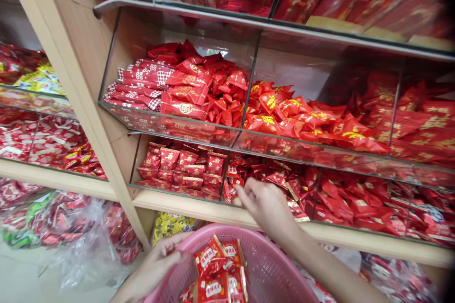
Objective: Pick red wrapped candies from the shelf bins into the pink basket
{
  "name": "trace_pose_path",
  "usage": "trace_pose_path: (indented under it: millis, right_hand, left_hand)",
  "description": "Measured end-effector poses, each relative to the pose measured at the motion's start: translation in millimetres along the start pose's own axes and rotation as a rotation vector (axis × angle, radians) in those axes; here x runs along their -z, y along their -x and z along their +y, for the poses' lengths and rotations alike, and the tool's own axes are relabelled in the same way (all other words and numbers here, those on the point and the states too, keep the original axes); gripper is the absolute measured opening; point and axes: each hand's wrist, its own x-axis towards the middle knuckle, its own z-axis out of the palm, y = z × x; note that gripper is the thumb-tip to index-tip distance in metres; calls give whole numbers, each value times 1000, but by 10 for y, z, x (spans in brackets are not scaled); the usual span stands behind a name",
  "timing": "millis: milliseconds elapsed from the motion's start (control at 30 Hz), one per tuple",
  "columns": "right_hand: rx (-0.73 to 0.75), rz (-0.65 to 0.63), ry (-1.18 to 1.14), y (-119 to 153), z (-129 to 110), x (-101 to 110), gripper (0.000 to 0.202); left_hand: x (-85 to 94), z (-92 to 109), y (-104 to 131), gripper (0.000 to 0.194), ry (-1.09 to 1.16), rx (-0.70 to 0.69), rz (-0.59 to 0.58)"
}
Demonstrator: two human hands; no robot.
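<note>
Pink and full of small holes, a basket (280,270) stood nearest, with red candy packets (213,265) heaped inside it, towards the left of its bottom. The left hand (163,258) gripped its rim on the near left side.

Beyond it, the right hand (265,203) reached over the wooden shelf edge (185,203) to the lower row of bins, just right of a glass divider (225,175). Its fingers were partly curled, thumb and forefinger close to the loose packets (232,175) there — whether they had hold of one, I could not tell. Some of those packets bore white labels much like the ones in the basket. Left of the divider, darker red packets (185,165) sat in neat rows.

Picking from this bin seemed to be the step in hand, with part of the load already in the basket. From there, a clean pick called for a light pinch on one wrapper, then a lift high enough to clear the bin's front edge. The basket — close below the shelf — needed a steady left hand and an upright rim.
</note>
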Motion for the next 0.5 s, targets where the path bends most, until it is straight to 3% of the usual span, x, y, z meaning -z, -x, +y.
trace_pose_path:
  millis: [133,300,500]
  right_hand:
    - [13,59,106,-496,254,46,19]
    - [-18,124,34,-1028,369,-87,30]
    - [-80,205,-94,-1289,450,-261,26]
  left_hand:
    - [-7,-1,-6,38,27,-2,-9]
    - [-9,-2,-27,37,40,-27,-26]
    - [9,-32,-37,39,66,-38,-59]
